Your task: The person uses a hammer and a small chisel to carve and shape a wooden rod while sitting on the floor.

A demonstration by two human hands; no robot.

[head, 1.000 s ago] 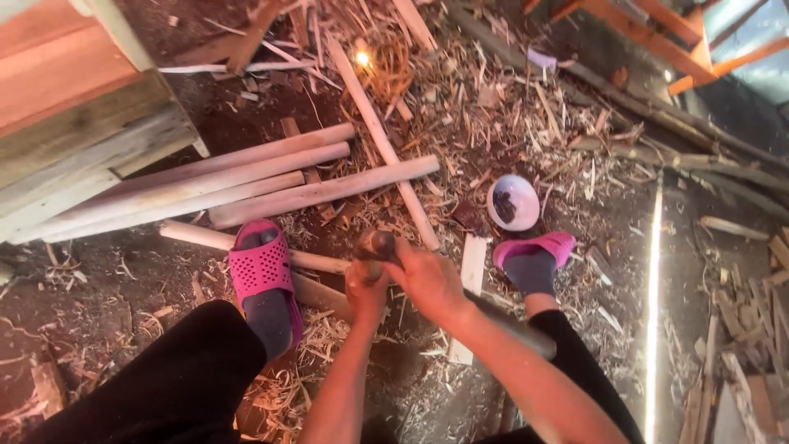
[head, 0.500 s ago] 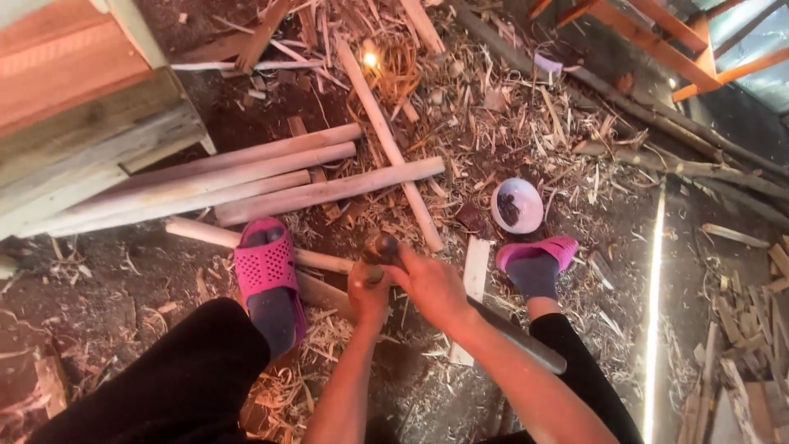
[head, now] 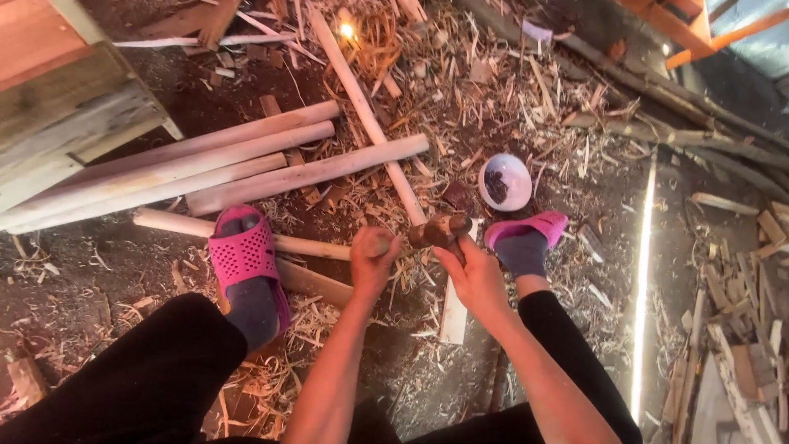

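Observation:
My left hand (head: 373,261) is closed around the near end of a pale round wooden pole (head: 177,224) that lies on the ground under my left foot in a pink slipper (head: 243,256). My right hand (head: 475,278) grips the handle of a brown hammer (head: 440,231), whose head sits just right of the left fist, at the pole's end. My right foot in a pink slipper (head: 526,234) rests beside the right hand. The pole's tip is hidden inside the left fist.
Several more round poles (head: 246,160) lie stacked ahead on the left, one long pole (head: 362,111) crosses them. A white bowl (head: 504,182) sits near the right foot. Wood shavings cover the dirt floor, a wooden bench (head: 66,107) stands at the left, scrap wood (head: 740,329) at the right.
The hammer head has moved from over the left hand to its right side, and my two hands have drawn slightly apart. Feet and poles stay put.

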